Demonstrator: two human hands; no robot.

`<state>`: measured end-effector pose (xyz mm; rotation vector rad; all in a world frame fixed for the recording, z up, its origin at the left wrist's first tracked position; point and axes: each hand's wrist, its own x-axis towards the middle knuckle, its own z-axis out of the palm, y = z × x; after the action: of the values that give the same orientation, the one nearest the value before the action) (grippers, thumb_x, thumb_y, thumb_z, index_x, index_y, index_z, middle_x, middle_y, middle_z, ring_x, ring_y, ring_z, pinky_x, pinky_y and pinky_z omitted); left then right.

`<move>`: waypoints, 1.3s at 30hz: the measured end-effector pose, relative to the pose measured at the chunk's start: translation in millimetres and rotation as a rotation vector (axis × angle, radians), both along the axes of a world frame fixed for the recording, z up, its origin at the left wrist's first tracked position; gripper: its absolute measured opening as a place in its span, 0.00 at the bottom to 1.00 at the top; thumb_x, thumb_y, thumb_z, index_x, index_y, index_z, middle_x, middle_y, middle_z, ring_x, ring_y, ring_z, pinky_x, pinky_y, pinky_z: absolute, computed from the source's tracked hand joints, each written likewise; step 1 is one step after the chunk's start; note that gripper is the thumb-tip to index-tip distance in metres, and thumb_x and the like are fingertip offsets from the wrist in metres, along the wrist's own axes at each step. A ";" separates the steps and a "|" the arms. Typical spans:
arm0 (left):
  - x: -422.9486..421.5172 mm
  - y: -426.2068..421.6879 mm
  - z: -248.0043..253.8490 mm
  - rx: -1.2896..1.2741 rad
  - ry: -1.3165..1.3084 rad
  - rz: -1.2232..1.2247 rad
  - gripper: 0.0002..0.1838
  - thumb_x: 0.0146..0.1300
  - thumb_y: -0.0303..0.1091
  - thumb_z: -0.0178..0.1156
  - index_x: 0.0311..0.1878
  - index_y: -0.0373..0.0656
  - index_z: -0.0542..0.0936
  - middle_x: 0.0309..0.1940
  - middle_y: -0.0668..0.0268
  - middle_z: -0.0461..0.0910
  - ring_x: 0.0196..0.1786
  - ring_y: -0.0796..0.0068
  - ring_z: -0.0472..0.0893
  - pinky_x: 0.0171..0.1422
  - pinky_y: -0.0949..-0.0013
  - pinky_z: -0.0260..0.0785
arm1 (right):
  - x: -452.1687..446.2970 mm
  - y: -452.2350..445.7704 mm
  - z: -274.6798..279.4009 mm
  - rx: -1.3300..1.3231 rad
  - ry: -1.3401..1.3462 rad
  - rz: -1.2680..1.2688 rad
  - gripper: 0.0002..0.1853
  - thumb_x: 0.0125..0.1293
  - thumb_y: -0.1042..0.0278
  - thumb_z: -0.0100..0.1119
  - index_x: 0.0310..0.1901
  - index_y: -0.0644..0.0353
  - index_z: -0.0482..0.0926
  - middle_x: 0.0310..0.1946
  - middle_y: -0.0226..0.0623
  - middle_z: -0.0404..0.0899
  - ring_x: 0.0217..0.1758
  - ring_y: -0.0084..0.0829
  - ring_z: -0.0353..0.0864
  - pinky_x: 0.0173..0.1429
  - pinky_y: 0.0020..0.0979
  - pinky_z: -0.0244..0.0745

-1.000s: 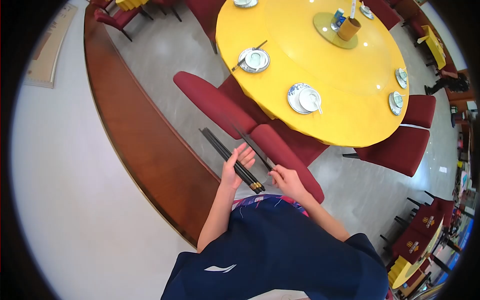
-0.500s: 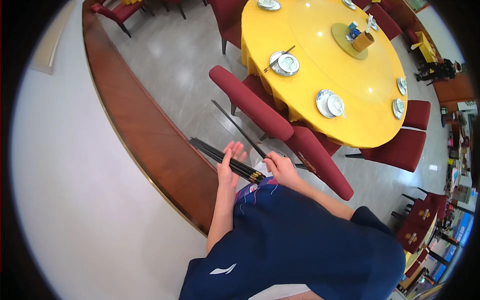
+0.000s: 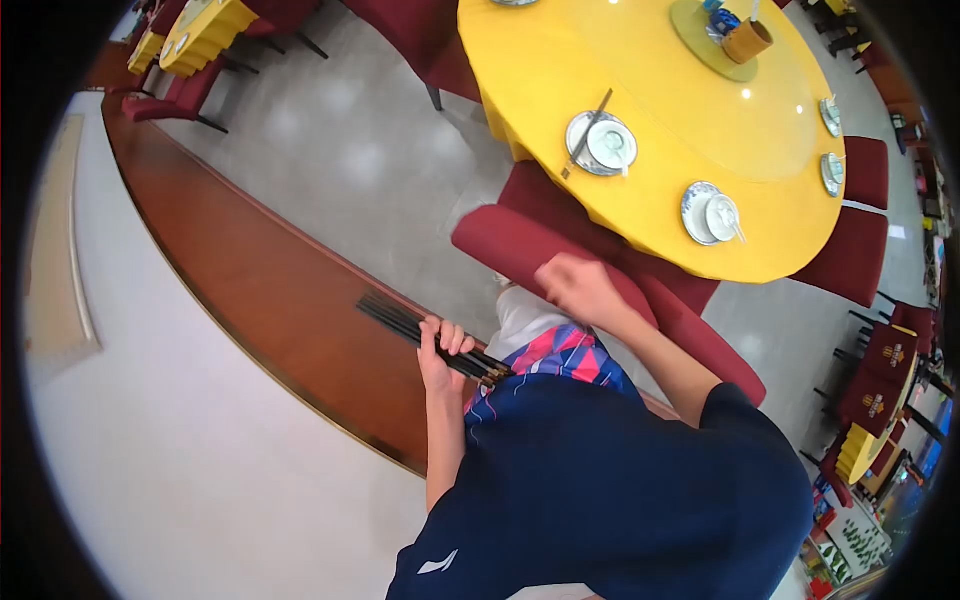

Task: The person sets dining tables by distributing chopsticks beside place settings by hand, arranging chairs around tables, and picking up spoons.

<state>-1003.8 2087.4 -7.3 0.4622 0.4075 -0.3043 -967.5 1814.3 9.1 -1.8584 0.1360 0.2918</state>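
A bundle of black chopsticks (image 3: 395,320) with gold-banded ends is gripped in my left hand (image 3: 445,350), fingers wrapped around it. The bundle slants in front of my body, over the brown ledge. My right hand (image 3: 583,290) is raised over a red chair back (image 3: 510,240), between me and the table. Its fingers look curled but are smeared by motion, and no chopstick shows clearly in it. Beyond it, a place setting (image 3: 603,143) of plate and bowl has dark chopsticks (image 3: 590,130) lying across its left side.
The round table (image 3: 540,100) has a yellow cloth and a turntable bearing a brown holder (image 3: 748,42). Another place setting (image 3: 711,214) lies near its edge. Red chairs (image 3: 850,235) stand around it. A white wall (image 3: 200,430) with a brown ledge (image 3: 230,260) borders my left.
My right hand has moved up and right, away from the bundle; the chopsticks it held no longer show. My left fingers have closed around the bundle. The view has shifted.
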 end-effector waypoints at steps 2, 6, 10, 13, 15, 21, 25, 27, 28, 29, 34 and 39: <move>34.2 10.6 5.6 -0.036 -0.036 -0.017 0.18 0.77 0.44 0.46 0.29 0.51 0.61 0.21 0.76 0.57 0.20 0.83 0.58 0.29 0.75 0.59 | 50.7 -31.1 -50.2 0.079 0.281 -0.305 0.18 0.72 0.54 0.54 0.39 0.63 0.79 0.28 0.36 0.81 0.23 0.21 0.77 0.28 0.27 0.74; 92.5 44.3 14.9 -0.009 0.105 -0.087 0.15 0.73 0.34 0.47 0.27 0.49 0.61 0.20 0.75 0.57 0.17 0.85 0.57 0.21 0.77 0.54 | 119.9 -62.3 -150.9 0.335 0.601 -0.654 0.35 0.66 0.41 0.60 0.63 0.59 0.62 0.49 0.44 0.75 0.42 0.31 0.80 0.42 0.35 0.78; 131.4 70.5 7.0 -0.060 0.017 -0.160 0.13 0.71 0.36 0.50 0.28 0.49 0.63 0.17 0.75 0.57 0.15 0.83 0.58 0.19 0.76 0.55 | 170.1 -57.4 -189.5 0.508 0.648 -0.839 0.35 0.67 0.43 0.60 0.64 0.59 0.60 0.50 0.49 0.74 0.47 0.37 0.79 0.45 0.39 0.77; 158.3 82.1 6.8 -0.116 0.001 -0.226 0.12 0.70 0.38 0.50 0.29 0.49 0.64 0.15 0.75 0.57 0.14 0.83 0.58 0.19 0.75 0.54 | 187.7 -52.4 -208.9 0.626 0.584 -0.956 0.31 0.68 0.45 0.59 0.61 0.59 0.62 0.47 0.47 0.76 0.44 0.35 0.80 0.41 0.35 0.75; 182.4 92.1 4.5 -0.148 0.075 -0.251 0.12 0.70 0.40 0.51 0.31 0.50 0.64 0.14 0.75 0.58 0.14 0.83 0.58 0.19 0.74 0.54 | 193.8 -48.0 -219.7 0.625 0.577 -1.017 0.22 0.71 0.49 0.56 0.54 0.58 0.67 0.39 0.41 0.79 0.37 0.30 0.80 0.35 0.31 0.72; 270.2 135.0 -24.3 -0.212 0.110 -0.377 0.18 0.72 0.42 0.50 0.24 0.50 0.64 0.16 0.74 0.60 0.16 0.82 0.60 0.23 0.73 0.55 | 204.7 -9.3 -197.1 0.491 0.343 -0.945 0.15 0.76 0.56 0.46 0.41 0.60 0.75 0.26 0.33 0.79 0.24 0.22 0.76 0.28 0.24 0.69; 346.4 175.0 -38.5 -0.113 0.120 -0.481 0.18 0.72 0.42 0.50 0.26 0.45 0.75 0.26 0.64 0.81 0.18 0.77 0.70 0.24 0.71 0.64 | 234.9 78.7 -116.2 0.236 0.199 -0.785 0.17 0.76 0.56 0.47 0.39 0.62 0.76 0.27 0.35 0.82 0.27 0.22 0.79 0.32 0.24 0.73; 374.4 187.8 -16.9 0.210 0.287 -0.447 0.16 0.72 0.42 0.50 0.37 0.40 0.81 0.41 0.55 0.85 0.28 0.69 0.82 0.33 0.64 0.76 | 262.0 143.8 -65.2 0.207 0.190 -0.641 0.14 0.76 0.57 0.48 0.41 0.60 0.76 0.33 0.34 0.85 0.34 0.21 0.82 0.36 0.23 0.72; 388.3 208.5 -32.7 0.082 0.138 -0.531 0.20 0.73 0.43 0.50 0.51 0.35 0.79 0.55 0.51 0.80 0.48 0.59 0.84 0.52 0.55 0.80 | 276.1 177.2 -45.9 0.199 0.167 -0.555 0.15 0.76 0.58 0.48 0.41 0.61 0.78 0.32 0.34 0.85 0.34 0.22 0.83 0.37 0.25 0.74; 403.6 215.4 -25.2 0.067 0.122 -0.533 0.20 0.73 0.43 0.50 0.51 0.35 0.79 0.55 0.51 0.80 0.48 0.59 0.84 0.52 0.55 0.80 | 287.9 212.2 -29.5 0.194 0.143 -0.471 0.16 0.75 0.58 0.48 0.41 0.62 0.79 0.32 0.34 0.84 0.35 0.24 0.83 0.39 0.27 0.77; 459.7 235.7 1.7 0.117 0.025 -0.518 0.27 0.77 0.45 0.43 0.69 0.33 0.63 0.68 0.50 0.68 0.68 0.54 0.71 0.69 0.50 0.68 | 332.2 340.9 22.9 0.059 0.144 -0.077 0.18 0.71 0.54 0.54 0.39 0.64 0.80 0.30 0.43 0.83 0.36 0.36 0.84 0.41 0.36 0.76; 510.2 253.4 -4.7 0.026 0.045 -0.484 0.21 0.77 0.45 0.45 0.62 0.38 0.69 0.59 0.51 0.75 0.62 0.55 0.76 0.66 0.41 0.69 | 382.3 366.3 23.6 -0.195 0.207 0.129 0.19 0.70 0.52 0.52 0.39 0.62 0.81 0.31 0.51 0.81 0.36 0.51 0.82 0.41 0.44 0.73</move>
<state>-493.6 2340.8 -12.0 0.5782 0.3399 -0.7798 -585.2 2180.6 32.7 -2.0309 0.1922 0.5782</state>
